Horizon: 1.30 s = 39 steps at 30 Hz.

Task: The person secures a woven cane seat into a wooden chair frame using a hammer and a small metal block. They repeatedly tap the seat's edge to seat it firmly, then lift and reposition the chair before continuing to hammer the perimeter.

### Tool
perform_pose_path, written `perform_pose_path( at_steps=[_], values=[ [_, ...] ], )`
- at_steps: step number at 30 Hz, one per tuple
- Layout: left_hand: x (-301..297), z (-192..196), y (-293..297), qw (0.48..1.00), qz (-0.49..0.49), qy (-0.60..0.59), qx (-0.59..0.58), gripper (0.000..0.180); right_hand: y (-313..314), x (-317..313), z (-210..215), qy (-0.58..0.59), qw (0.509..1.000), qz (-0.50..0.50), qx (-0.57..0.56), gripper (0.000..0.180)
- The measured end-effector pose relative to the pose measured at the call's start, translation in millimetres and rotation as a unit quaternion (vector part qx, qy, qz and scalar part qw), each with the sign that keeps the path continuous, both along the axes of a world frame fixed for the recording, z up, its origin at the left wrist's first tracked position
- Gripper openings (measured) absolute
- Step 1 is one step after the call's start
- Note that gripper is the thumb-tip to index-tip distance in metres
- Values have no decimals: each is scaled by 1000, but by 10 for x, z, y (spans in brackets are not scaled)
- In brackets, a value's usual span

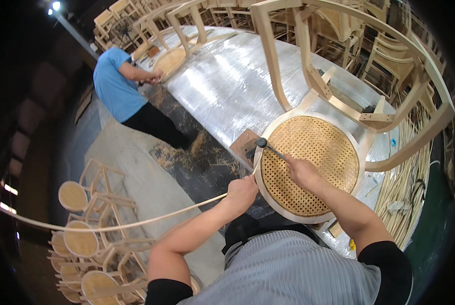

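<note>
A wooden chair lies on the worktable before me, its round woven cane seat (314,162) facing up and its curved back frame (276,61) reaching away to the far right. My left hand (241,193) is closed round a long, thin cane strip (151,222) at the seat rim's left side. One end of the strip meets the rim, and the rest trails far off to the left. In my right hand (302,172) is a hammer (272,148), gripped by its handle. Its dark head hovers over or rests at the rim's upper left; I cannot tell which.
A co-worker in a blue shirt (116,84) bends over another cane seat (170,62) at the table's far left. Stacked chairs (82,239) stand on the floor at left. A bundle of cane strips (403,188) lies at right. Shavings (207,152) litter the floor beside the table (212,76).
</note>
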State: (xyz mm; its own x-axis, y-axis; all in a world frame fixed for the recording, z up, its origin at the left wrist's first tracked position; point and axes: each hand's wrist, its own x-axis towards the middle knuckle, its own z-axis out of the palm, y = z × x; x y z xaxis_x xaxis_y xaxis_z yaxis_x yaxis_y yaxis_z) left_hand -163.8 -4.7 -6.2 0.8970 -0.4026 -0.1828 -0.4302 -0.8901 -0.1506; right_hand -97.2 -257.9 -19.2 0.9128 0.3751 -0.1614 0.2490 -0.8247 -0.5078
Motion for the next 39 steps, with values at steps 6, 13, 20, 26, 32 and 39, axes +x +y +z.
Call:
perform_pose_path(
  at_steps=[6, 13, 20, 26, 32, 39],
  values=[
    [380, 500, -502, 927, -195, 180, 265, 21, 56, -185, -103, 11, 996, -84, 29, 42],
    [593, 808, -1027, 677, -532, 139, 489, 22, 220, -411, -437, -1, 963, -184, 195, 28],
    [616, 604, -1553, 370, -789, 76, 485, 16, 853, -1444, -748, -81, 771, -510, 371, 32],
    [388, 262, -1677, 126, -866, -23, 483, 17, 1966, -2737, -607, -136, 555, -731, 373, 42],
    [303, -65, -1596, 105, -860, -34, 498, 15, 3329, -3204, -1092, -121, 360, -815, 437, 43],
    [463, -321, -1554, 103, -895, -32, 434, 14, 4258, -2982, -1239, -89, 451, -788, 409, 40]
  ],
)
